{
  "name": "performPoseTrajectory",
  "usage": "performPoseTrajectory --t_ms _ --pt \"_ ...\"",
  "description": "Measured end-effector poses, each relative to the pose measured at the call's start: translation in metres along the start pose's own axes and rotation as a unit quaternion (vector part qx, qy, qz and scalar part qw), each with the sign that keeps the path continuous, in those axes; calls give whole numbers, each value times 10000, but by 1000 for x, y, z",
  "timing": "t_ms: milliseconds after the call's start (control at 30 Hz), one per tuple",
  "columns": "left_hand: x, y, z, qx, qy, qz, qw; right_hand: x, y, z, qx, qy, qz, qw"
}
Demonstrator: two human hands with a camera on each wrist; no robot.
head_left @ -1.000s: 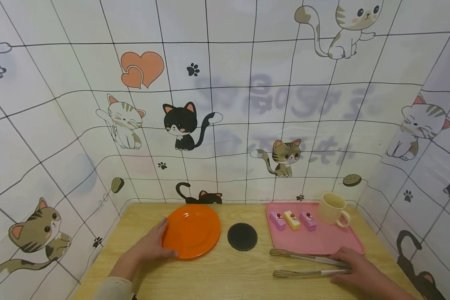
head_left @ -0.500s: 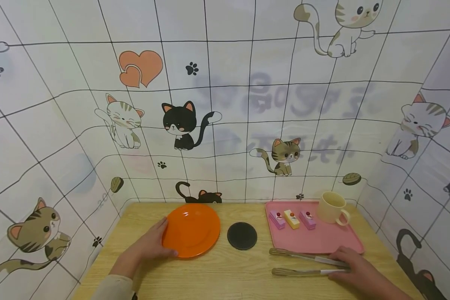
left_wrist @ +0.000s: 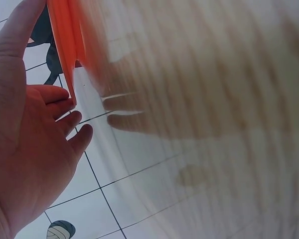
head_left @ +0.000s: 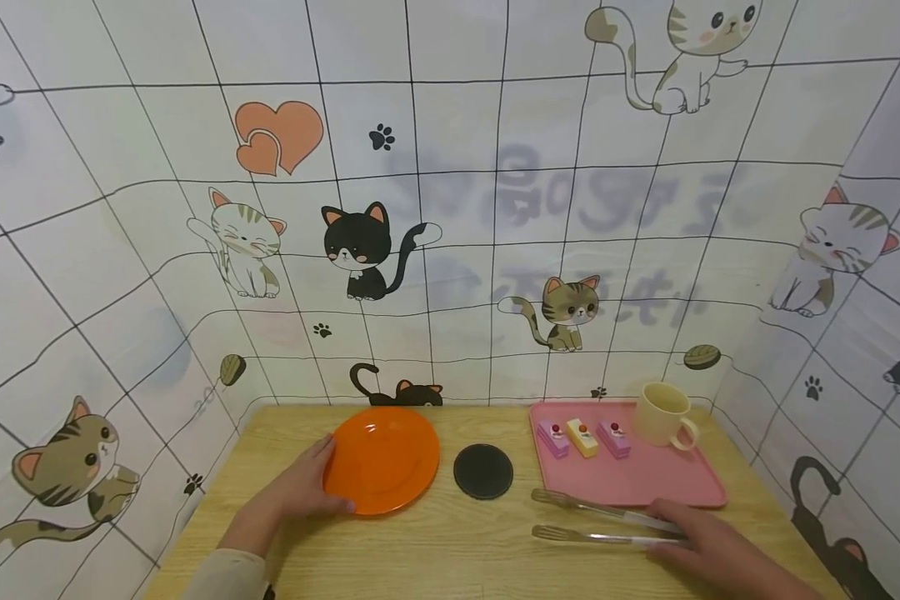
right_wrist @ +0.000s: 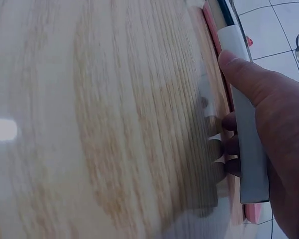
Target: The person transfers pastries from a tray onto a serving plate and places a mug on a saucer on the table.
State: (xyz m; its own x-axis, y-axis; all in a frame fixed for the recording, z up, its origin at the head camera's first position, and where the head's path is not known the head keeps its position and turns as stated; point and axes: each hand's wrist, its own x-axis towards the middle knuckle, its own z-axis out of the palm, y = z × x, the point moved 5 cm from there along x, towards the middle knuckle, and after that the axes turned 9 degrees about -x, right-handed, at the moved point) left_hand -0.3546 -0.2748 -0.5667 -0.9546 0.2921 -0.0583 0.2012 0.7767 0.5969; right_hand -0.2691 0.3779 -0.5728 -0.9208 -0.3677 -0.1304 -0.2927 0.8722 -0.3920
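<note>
Right fingers: I record the right hand (head_left: 708,546) gripping slim two-armed tongs with smooth white grips (right_wrist: 245,124) — thumb along one grip, other fingers curled round from below.
Left fingers: The left hand (head_left: 303,492) touches the left rim of a round, glossy orange plate (head_left: 382,462), thumb at the near edge, fingers loosely spread; I find no clenching.
Tongs, handling: I judge them light and stiff, springy if the arms are joined — the hand hides that end. The grips could slip; the best hold is their middle, thumb against fingers.
Plate, handling: Probably light, rigid and slick; the rim is the place to hold.
Tongs, appearance: Narrow, metal-looking arms, parted, with brownish ribbed-looking tips pointing left.
Plate, appearance: Plain, shiny, no damage that I can see.
Tongs, position: At the near edge of a pink rectangular tray (head_left: 630,483); whether they bear on the table, I cannot tell.
Plate, position: Left part of the pale wood-grain table (head_left: 450,550).
Tray contents: Three small toy-like cake slices (head_left: 582,437), the middle one yellow, the outer two lilac; a pale yellow handled mug (head_left: 660,417) to their right.
Between plate and tray: A dark round disc (head_left: 483,472), touching neither.
Backdrop: White gridded wall covering (head_left: 450,167) printed with cartoon cats.
</note>
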Motion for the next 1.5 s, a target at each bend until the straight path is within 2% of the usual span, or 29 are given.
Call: performPoseTrajectory --t_ms 167,333,433,633,800,1033,1200,1500 --pt "-1 1 -1 38 41 143 9999 -1 -4 7 62 93 -82 9999" --pt "-3 -3 0 135 27 109 9998 1 -11 6 -332 500 -168 9981" --pt "-1 -2 0 97 17 125 9999 2 -12 2 -547 745 17 9957" --pt "1 0 0 70 1 123 9999 4 -11 -5 -564 950 660 9917" --pt "0 0 -1 19 -35 58 10000 3 -14 -8 -782 1245 694 9867" --pt "-1 1 -1 28 -47 33 10000 -1 -18 -15 -881 1875 737 9755" --pt "-2 1 -1 8 -64 -22 10000 3 -16 -16 -800 1843 1086 9736" --pt "-2 3 -1 13 -70 -19 10000 10 -8 -13 -717 1703 1477 9716"
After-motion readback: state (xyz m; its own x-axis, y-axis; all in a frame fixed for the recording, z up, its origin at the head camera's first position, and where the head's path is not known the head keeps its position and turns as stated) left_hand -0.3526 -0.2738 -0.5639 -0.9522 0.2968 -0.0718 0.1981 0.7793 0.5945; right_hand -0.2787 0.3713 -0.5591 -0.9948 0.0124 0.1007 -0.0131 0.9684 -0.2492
